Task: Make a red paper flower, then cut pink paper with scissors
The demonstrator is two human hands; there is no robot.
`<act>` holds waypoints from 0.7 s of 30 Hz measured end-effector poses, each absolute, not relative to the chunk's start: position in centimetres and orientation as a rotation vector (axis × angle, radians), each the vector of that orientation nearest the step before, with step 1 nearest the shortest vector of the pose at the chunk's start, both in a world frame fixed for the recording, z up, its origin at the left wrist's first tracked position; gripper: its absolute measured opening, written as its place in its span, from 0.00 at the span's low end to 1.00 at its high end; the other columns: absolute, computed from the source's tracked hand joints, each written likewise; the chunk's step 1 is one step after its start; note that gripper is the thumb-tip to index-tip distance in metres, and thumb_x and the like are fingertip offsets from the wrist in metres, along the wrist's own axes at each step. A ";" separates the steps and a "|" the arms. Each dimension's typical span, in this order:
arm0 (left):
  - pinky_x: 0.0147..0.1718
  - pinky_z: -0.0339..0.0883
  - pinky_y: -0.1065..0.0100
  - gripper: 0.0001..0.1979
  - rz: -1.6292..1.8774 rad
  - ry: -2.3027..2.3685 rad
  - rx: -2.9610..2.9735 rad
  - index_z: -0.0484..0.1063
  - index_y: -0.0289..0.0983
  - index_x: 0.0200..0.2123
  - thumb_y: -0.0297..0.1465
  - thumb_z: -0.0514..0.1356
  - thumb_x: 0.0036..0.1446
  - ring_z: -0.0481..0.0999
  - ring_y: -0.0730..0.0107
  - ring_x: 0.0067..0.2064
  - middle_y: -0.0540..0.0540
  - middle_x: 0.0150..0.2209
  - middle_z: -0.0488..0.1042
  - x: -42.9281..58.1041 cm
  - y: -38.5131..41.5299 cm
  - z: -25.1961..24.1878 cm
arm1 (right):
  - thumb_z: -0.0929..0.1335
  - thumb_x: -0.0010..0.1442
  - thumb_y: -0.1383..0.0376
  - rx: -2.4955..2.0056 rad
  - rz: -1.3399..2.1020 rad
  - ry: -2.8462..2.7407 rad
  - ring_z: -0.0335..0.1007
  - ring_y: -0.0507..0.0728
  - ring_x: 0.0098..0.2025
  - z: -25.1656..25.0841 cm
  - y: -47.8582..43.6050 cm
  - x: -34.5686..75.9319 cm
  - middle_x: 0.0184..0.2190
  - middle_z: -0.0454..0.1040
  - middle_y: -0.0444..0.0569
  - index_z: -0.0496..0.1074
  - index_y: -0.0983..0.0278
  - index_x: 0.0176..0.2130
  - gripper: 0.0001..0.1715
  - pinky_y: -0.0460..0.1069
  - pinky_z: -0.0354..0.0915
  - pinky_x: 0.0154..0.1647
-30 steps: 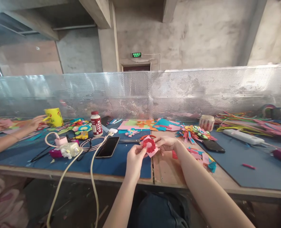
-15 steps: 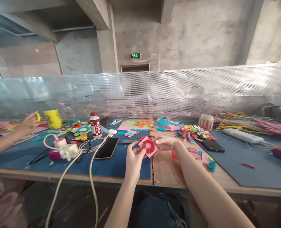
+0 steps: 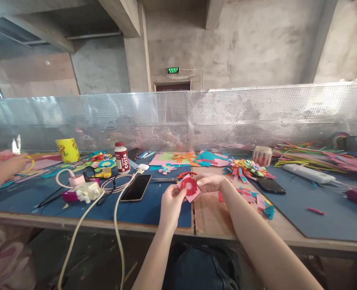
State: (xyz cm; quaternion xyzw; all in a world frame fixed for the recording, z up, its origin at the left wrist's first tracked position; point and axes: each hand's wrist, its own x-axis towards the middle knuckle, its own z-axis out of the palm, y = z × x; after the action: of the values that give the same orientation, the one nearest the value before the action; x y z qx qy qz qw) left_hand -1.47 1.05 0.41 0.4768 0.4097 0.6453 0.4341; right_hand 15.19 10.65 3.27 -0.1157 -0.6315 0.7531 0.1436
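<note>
A pink paper square with a red paper flower point(image 3: 189, 186) on it is held up above the front middle of the table. My left hand point(image 3: 173, 201) pinches its left side, thumb on the front near the flower. From the right, my right hand point(image 3: 208, 183) grips the upper right edge with its fingers. Red-handled scissors point(image 3: 187, 175) lie just behind the flower, partly hidden. Below my right forearm are cut paper scraps point(image 3: 257, 200) in pink, red and blue.
Left of my hands lie a black phone point(image 3: 136, 188), cables and a power strip point(image 3: 86, 191). A red bottle point(image 3: 122, 158) and yellow tape roll point(image 3: 67, 150) stand behind. At far left, another person's hand point(image 3: 9, 167) holds scissors. Paper flowers point(image 3: 241, 169) and another phone point(image 3: 270, 185) lie right.
The other person's hand has moved left and down, with scissor blades now showing. My hands keep their hold on the paper and have barely shifted.
</note>
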 end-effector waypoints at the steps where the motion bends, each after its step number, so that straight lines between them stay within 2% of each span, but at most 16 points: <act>1: 0.30 0.69 0.69 0.12 1.607 1.021 1.189 0.72 0.32 0.32 0.34 0.63 0.46 0.76 0.65 0.33 0.43 0.31 0.77 -1.5 1.0 0.4 | 0.73 0.48 0.64 -0.339 2.178 -1.826 0.73 0.59 0.42 3.3 10.6 15.1 0.40 0.76 0.56 0.70 0.70 0.43 0.22 0.58 0.65 0.47; 7: 0.30 0.69 0.69 0.11 1.600 1.032 1.200 0.72 0.33 0.32 0.34 0.63 0.47 0.76 0.65 0.33 0.45 0.31 0.77 -1.4 0.9 0.7 | 0.71 0.50 0.70 -0.389 2.170 -1.818 0.72 0.54 0.41 3.7 10.3 14.8 0.39 0.76 0.51 0.71 0.68 0.43 0.17 0.51 0.64 0.48; 14: 0.29 0.69 0.70 0.11 1.601 1.050 1.198 0.71 0.33 0.32 0.35 0.64 0.46 0.75 0.65 0.33 0.45 0.31 0.77 -1.3 0.8 0.8 | 0.71 0.50 0.71 -0.396 2.162 -1.787 0.71 0.54 0.43 3.4 10.7 15.0 0.39 0.76 0.49 0.72 0.68 0.42 0.16 0.50 0.63 0.48; 21: 0.29 0.69 0.70 0.12 1.589 1.051 1.208 0.71 0.32 0.33 0.34 0.63 0.47 0.76 0.64 0.34 0.42 0.32 0.77 -1.4 0.8 0.7 | 0.71 0.49 0.72 -0.428 2.144 -1.759 0.72 0.52 0.39 3.6 10.5 15.1 0.37 0.76 0.48 0.73 0.68 0.42 0.16 0.49 0.63 0.45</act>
State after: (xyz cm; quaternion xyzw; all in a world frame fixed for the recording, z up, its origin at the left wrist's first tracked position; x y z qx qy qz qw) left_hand -1.39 0.82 0.73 0.4839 0.4208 0.6366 0.4284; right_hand 15.07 10.51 3.56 -0.1505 -0.6181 0.7533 0.1670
